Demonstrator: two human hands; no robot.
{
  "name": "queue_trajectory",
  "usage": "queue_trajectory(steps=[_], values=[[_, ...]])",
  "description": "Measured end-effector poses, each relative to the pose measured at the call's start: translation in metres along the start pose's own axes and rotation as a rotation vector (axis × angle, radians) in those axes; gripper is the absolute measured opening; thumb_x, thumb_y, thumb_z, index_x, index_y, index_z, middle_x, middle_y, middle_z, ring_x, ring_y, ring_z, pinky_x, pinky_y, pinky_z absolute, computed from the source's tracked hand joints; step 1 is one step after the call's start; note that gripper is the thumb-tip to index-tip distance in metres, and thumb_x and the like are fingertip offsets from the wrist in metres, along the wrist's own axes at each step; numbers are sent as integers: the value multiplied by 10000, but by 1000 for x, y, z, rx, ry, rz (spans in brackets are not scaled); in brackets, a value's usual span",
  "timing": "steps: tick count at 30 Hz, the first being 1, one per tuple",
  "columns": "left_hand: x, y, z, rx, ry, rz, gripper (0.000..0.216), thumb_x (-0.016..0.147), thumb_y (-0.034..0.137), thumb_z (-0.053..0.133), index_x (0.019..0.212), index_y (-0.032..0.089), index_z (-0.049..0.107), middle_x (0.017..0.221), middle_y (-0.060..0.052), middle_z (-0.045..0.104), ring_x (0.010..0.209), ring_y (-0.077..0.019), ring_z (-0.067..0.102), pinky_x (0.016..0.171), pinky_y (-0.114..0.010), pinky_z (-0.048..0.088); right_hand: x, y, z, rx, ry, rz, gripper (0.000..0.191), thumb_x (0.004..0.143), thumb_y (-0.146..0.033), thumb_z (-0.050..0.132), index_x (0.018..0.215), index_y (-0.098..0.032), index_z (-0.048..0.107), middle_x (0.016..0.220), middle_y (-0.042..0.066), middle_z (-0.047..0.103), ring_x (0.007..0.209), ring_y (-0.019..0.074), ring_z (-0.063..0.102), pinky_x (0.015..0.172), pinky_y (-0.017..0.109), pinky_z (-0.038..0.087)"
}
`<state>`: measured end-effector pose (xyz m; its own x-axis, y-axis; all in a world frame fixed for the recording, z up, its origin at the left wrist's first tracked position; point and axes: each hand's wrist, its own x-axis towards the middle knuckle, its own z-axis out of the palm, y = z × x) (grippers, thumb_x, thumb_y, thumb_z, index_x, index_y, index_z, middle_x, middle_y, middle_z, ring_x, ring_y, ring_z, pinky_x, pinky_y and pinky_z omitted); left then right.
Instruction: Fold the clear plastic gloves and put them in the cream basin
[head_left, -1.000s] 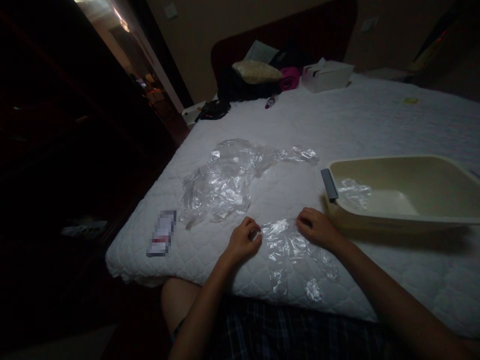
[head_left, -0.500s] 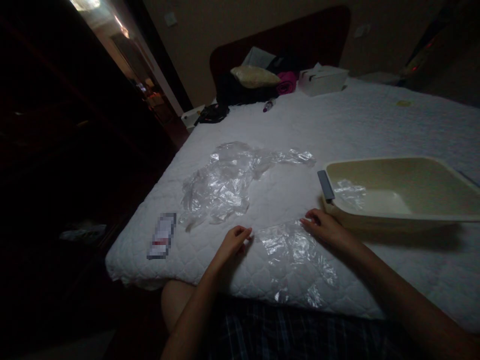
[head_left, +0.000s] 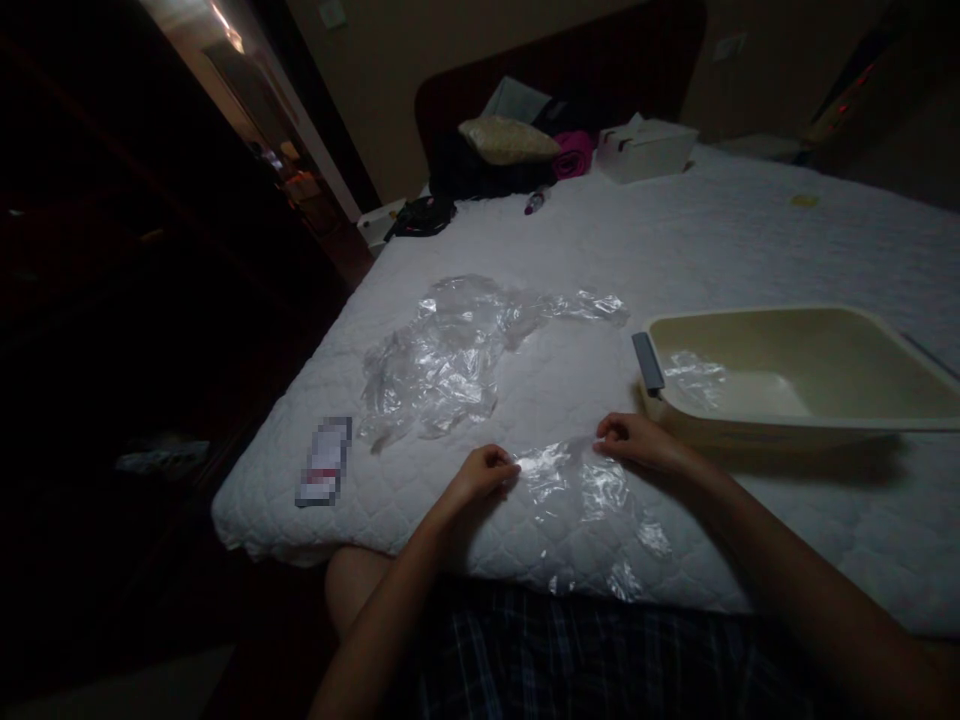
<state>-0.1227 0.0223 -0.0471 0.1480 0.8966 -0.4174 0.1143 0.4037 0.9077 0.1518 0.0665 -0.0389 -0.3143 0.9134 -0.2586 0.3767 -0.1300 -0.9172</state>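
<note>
A clear plastic bag [head_left: 577, 500] lies flat on the bed near its front edge, wrinkled and shiny. My left hand [head_left: 486, 472] pinches its upper left corner between thumb and fingers. At the upper right corner, my right hand [head_left: 630, 440] pinches the same bag. Farther back and to the left spreads a pile of clear plastic bags [head_left: 450, 350]. On the right stands a cream plastic bin [head_left: 765, 440] with a grey handle [head_left: 649, 362], and another piece of clear plastic [head_left: 696, 378] lies inside it.
The white quilted bed [head_left: 292, 410] fills the middle. A blurred-out phone-like item [head_left: 324, 462] lies at its left edge. Toward the headboard [head_left: 637, 50] are a white box [head_left: 649, 150], a pink roll [head_left: 574, 155], a cushion [head_left: 506, 140], a small bottle [head_left: 537, 200] and a black bag [head_left: 424, 215].
My left hand has moved right onto the bag's corner and its fingers have closed. My right hand has shifted slightly left and still holds its corner. The view has tilted down slightly.
</note>
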Motion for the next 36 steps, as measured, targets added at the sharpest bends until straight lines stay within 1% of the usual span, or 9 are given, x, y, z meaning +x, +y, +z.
queue_trajectory(steps=[3, 8, 11, 14, 20, 24, 28, 31, 36], values=[[4, -1, -3, -37, 32, 49, 324, 578, 353, 689, 677, 169, 441, 495, 76, 471, 330, -52, 434, 330, -172, 326, 4, -5, 7, 40, 3, -57, 202, 616, -330, 662, 651, -159, 560, 536, -16, 505, 461, 82, 423, 414, 210, 285], [10, 11, -12, -155, 138, 119, 363, 583, 374, 703, 768, 180, 458, 579, 70, 518, 371, -42, 463, 357, -161, 349, 18, -9, 18, 138, 142, -158, 217, 636, -357, 648, 686, -168, 555, 606, -9, 546, 541, 106, 479, 485, 224, 340], [9, 19, -19, -192, 66, 65, 396, 630, 429, 675, 875, 180, 488, 752, 4, 617, 379, -38, 480, 331, -158, 317, 24, -10, 22, 132, 204, -179, 218, 643, -362, 641, 688, -167, 554, 648, -1, 560, 581, 116, 497, 525, 233, 363], [8, 21, -23, -174, -15, 32, 412, 679, 499, 613, 883, 157, 510, 882, -72, 643, 386, -44, 502, 305, -156, 288, 26, -13, 25, 114, 242, -159, 226, 639, -368, 641, 698, -168, 554, 643, -1, 554, 581, 116, 493, 520, 231, 367], [18, 9, -22, -44, 61, 79, 402, 614, 468, 668, 797, 143, 520, 703, -10, 615, 347, -35, 460, 297, -153, 296, 25, -12, 24, 196, 173, -87, 331, 627, -434, 661, 788, -167, 550, 641, -10, 541, 504, 87, 465, 448, 210, 358], [22, 3, -22, -39, 83, 96, 386, 623, 452, 655, 808, 146, 511, 677, -3, 608, 352, -42, 465, 299, -153, 292, 20, -15, 18, 297, 95, -20, 315, 696, -470, 603, 806, -177, 560, 686, 16, 563, 526, 91, 493, 439, 205, 389], [20, 3, -23, -37, 75, 98, 365, 634, 443, 646, 797, 148, 506, 657, 7, 589, 351, -41, 459, 298, -152, 281, 12, -17, 12, 399, 36, 68, 289, 670, -357, 663, 892, -195, 573, 780, 44, 591, 608, 112, 550, 488, 221, 450], [18, 5, -24, -55, 50, 104, 354, 638, 433, 650, 801, 151, 510, 664, 17, 571, 364, -43, 470, 301, -152, 280, 10, -11, 11, 419, 35, 40, 366, 609, -252, 700, 948, -196, 576, 782, 31, 588, 607, 107, 554, 509, 225, 458], [13, 7, -22, -129, 7, 119, 369, 601, 402, 703, 809, 151, 529, 660, 26, 541, 445, -50, 493, 379, -162, 356, 15, 0, 18, 280, 105, -65, 381, 600, -246, 683, 963, -171, 593, 767, 21, 578, 596, 104, 542, 523, 231, 444]])
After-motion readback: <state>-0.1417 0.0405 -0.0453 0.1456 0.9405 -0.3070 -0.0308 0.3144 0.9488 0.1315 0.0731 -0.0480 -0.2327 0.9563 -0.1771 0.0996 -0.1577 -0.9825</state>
